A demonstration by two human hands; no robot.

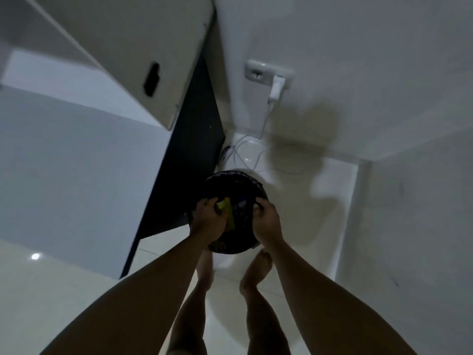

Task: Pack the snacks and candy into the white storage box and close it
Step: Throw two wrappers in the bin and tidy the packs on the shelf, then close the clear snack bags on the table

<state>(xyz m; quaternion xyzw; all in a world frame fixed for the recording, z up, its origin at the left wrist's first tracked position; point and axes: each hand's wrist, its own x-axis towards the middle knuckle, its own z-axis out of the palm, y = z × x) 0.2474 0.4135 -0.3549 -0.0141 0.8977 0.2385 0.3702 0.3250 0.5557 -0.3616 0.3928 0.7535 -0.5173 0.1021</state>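
1. The person is standing over a black round bin on the pale tiled floor, both bare arms reaching down to it.
2. The left hand is sitting at the bin's left edge, its fingers curling over a yellow-green packet. The packet is standing on edge just inside the bin's mouth, partly covered by that hand. Its print is too blurred to read.
3. The right hand is gripping the bin's right rim, fingers bent tightly round the dark edge. I cannot tell whether they are holding the rim itself or a black liner.
4. Something dark blue is showing inside the bin between the hands. The rest of the inside is too dark to make out.
5. The near rim of the bin is being hidden by the wrists, and two bare feet are showing just beyond the forearms.
6. On the far wall a charger is sitting in a socket, its thin cable trailing onto the floor behind the bin.
7. To the left, a white cabinet door with a black handle is hanging beside a dark panel, its upper part cut off by the frame.
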